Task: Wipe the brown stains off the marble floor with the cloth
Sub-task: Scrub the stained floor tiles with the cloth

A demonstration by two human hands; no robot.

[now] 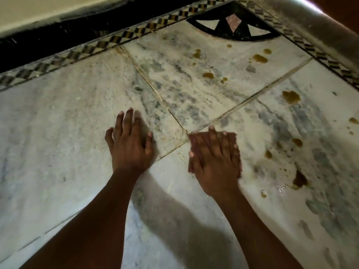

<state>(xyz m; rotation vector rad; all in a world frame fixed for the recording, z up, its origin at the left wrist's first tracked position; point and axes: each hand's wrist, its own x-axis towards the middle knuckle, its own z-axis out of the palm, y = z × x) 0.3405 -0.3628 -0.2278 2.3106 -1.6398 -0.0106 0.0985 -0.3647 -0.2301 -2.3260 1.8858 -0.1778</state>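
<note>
My right hand [215,164] lies flat, fingers spread, pressing a small reddish-brown cloth [194,142] onto the white marble floor [58,133] just below a tile joint; the hand looks blurred. My left hand [129,141] rests open and flat on the neighbouring tile, holding nothing. Brown stains lie to the right and ahead: a dark one [300,179] near my right hand, a blotch [291,97] farther out, and several spots [260,58] on the far tile.
A checkered inlay border [108,42] runs along the far edge with a black skirting and wall behind it. A black-and-pink corner inlay [233,26] sits at the top. A raised stone ledge [320,26] bounds the right side.
</note>
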